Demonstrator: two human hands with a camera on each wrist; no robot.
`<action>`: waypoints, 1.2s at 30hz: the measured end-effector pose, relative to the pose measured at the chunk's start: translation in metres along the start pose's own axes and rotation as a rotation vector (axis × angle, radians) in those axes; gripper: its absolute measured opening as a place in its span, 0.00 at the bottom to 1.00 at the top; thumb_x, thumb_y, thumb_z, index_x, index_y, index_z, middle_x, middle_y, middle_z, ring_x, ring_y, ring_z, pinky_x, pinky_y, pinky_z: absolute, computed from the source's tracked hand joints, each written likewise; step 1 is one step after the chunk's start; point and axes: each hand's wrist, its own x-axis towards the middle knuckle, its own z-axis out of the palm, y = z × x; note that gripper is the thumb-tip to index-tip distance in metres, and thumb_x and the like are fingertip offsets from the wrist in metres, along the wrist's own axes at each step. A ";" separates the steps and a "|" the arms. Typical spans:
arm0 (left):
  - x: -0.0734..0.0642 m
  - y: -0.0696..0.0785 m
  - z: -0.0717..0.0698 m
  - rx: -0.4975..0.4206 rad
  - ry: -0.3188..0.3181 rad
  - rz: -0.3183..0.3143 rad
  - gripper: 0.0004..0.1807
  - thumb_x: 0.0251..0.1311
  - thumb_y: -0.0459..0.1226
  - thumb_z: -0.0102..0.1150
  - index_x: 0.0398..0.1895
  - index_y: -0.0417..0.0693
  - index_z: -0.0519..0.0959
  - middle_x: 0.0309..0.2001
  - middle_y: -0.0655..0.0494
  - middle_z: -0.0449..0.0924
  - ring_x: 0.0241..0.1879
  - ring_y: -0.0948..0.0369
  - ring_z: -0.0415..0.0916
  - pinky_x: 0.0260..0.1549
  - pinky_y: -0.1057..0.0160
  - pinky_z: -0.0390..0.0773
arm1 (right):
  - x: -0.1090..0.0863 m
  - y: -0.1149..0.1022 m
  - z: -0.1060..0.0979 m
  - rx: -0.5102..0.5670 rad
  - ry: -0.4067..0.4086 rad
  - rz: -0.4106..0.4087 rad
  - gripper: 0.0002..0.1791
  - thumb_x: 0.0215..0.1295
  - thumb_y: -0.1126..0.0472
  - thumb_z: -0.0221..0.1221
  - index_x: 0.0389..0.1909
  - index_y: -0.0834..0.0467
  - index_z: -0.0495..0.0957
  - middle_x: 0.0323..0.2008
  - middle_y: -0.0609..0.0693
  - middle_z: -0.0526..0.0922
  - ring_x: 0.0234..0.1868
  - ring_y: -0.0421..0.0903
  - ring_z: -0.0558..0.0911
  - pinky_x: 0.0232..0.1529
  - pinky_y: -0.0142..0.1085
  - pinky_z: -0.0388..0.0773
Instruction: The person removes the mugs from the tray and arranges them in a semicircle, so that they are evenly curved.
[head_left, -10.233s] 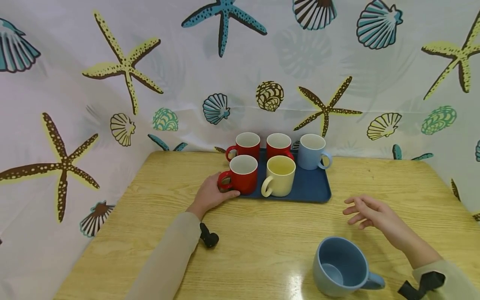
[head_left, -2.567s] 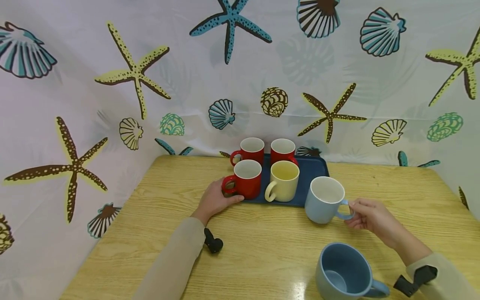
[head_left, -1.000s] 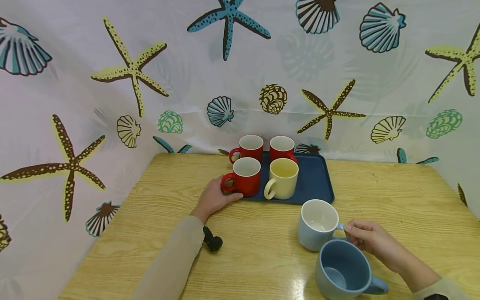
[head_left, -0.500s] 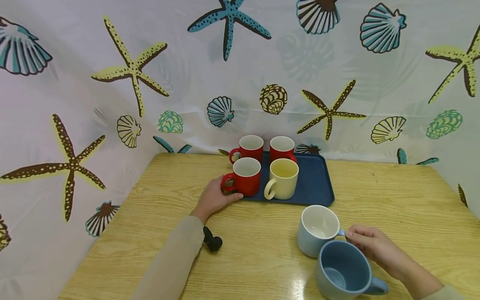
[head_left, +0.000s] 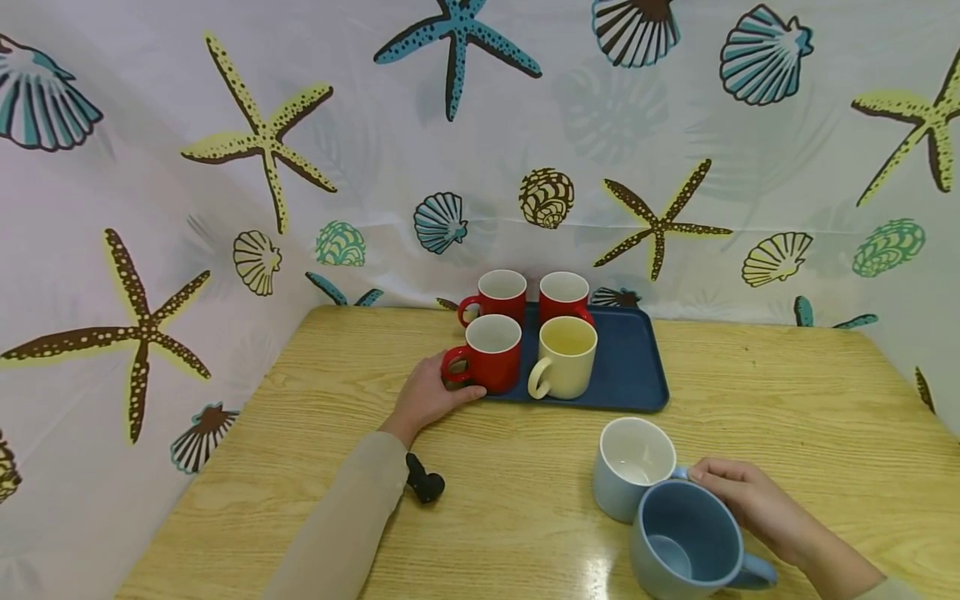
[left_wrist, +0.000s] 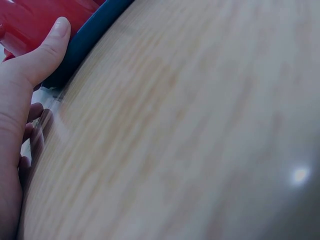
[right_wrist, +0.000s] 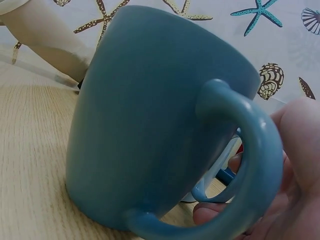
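First, head view: my right hand (head_left: 750, 504), the nearer, pinches the handle (head_left: 680, 472) of the light blue mug (head_left: 627, 479), lying left of its fingers (head_left: 714, 482). Left wrist: my left hand (left_wrist: 12, 125) has its thumb against the tray (left_wrist: 84, 47); I cannot tell its grip. Right wrist: a darker mug (right_wrist: 145, 115) partly screens the pinch.

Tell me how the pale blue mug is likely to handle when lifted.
The pale blue mug should feel stiff, since its smooth wall looks like ceramic. The shine inside suggests a glaze that may be slippery. With the right hand holding only the side handle, the body could tip.
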 end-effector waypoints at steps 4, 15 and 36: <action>0.000 0.001 0.000 0.001 0.005 -0.002 0.39 0.39 0.63 0.67 0.55 0.53 0.73 0.50 0.59 0.78 0.50 0.61 0.74 0.52 0.55 0.71 | -0.001 -0.001 0.000 -0.002 0.010 0.019 0.13 0.71 0.58 0.46 0.37 0.54 0.80 0.38 0.46 0.78 0.42 0.40 0.75 0.43 0.38 0.75; 0.001 0.001 0.001 0.000 0.014 0.012 0.37 0.40 0.61 0.68 0.54 0.53 0.74 0.48 0.60 0.79 0.48 0.62 0.75 0.51 0.56 0.72 | -0.004 -0.002 0.000 -0.001 0.019 0.027 0.13 0.71 0.57 0.47 0.37 0.55 0.80 0.38 0.46 0.78 0.42 0.39 0.75 0.43 0.36 0.75; 0.001 0.000 0.001 0.003 0.007 0.003 0.37 0.42 0.59 0.69 0.55 0.53 0.73 0.49 0.58 0.79 0.48 0.61 0.76 0.52 0.57 0.71 | -0.002 -0.001 -0.016 -0.078 0.013 0.107 0.19 0.73 0.53 0.43 0.54 0.60 0.73 0.43 0.49 0.80 0.42 0.46 0.80 0.41 0.41 0.77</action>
